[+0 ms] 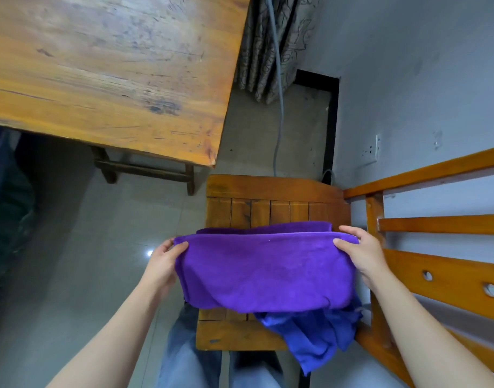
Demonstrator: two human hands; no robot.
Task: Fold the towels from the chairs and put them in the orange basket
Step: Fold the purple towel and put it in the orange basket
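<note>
Head view, looking steeply down: a purple towel (265,270) is stretched flat between both hands above the seat of a wooden chair (271,197). It is doubled over, with a second layer showing as a darker strip along its far edge, and its near edge sags in a loose curve.

At the towel's left upper corner, the left hand (163,263) is closed in a pinch, thumb on top of the cloth and fingers curled beneath it. At the right upper corner, the right hand (362,254) grips the same way, thumb pressed onto the top face and the other fingers wrapped behind the edge. Both forearms are bare and reach in from the bottom of the frame.

Just below the purple towel, a blue towel (313,334) lies crumpled on the front right part of the chair seat, one end hanging over the seat's front edge. Whether the two towels touch cannot be told.

Beyond the chair's far edge is grey floor. A worn wooden table (108,71) fills the upper left, a patterned curtain (271,43) hangs at the top centre, and an orange-brown wooden rail frame (441,225) runs down the right side against a grey wall. The person's jeans-clad legs (192,359) show beneath the chair's front edge.
</note>
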